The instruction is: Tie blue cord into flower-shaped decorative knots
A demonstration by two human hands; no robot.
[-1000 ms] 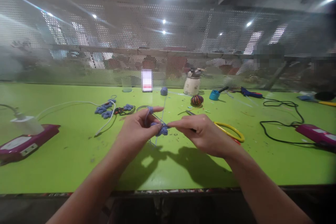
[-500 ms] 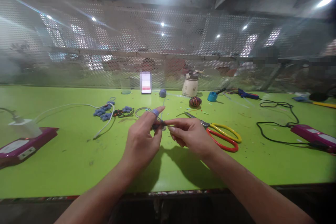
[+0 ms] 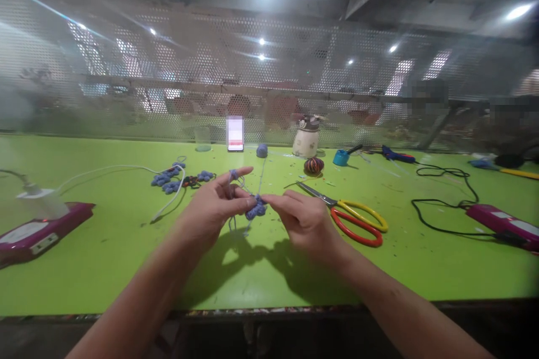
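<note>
My left hand (image 3: 210, 205) pinches a small purple-blue crocheted piece (image 3: 256, 211) between thumb and fingers, above the table. Yarn of the same colour is looped round its raised index finger. A strand (image 3: 262, 176) runs from the work up to a purple-blue yarn ball (image 3: 261, 150) farther back. My right hand (image 3: 309, 219) is closed, its fingertips touching the right edge of the piece. Whatever thin thing it may grip is too small to make out. Just right of that hand lie scissors (image 3: 337, 202) with one yellow and one red handle.
Purple-blue crocheted flowers (image 3: 168, 179) and a white cable (image 3: 172, 199) lie left on the green table (image 3: 126, 275). Behind stand a lit phone (image 3: 235, 133), a cream jar (image 3: 306, 140), a striped yarn ball (image 3: 314, 165) and a blue pot (image 3: 341, 157). Purple power strips (image 3: 80, 216) flank both sides.
My left hand has turned and shifted left, its index finger lifting away from the work. The crocheted piece now shows more fully. My right hand stays close by, its fingers more curled.
</note>
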